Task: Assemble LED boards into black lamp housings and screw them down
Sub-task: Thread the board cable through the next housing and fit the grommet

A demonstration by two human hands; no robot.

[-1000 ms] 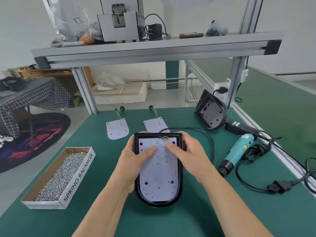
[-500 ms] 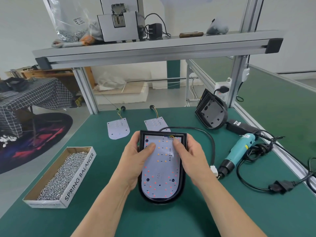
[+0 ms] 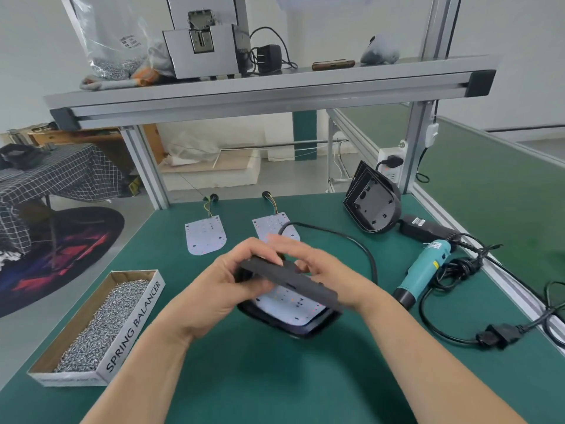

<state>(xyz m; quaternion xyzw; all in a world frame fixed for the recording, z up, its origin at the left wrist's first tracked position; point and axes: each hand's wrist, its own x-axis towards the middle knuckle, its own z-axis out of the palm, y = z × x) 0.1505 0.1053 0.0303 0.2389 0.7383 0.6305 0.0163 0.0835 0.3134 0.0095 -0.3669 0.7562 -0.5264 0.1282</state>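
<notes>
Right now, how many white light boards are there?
3 boards: two lie on the table; one sits in the black housing the left hand and right hand grip. Others may be hidden.

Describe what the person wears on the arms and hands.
Nothing is worn. The left hand and right hand show no gloves or rings; neither wrist has a watch or band. Both forearms are bare to the frame's edge, no sleeves in view.
</notes>
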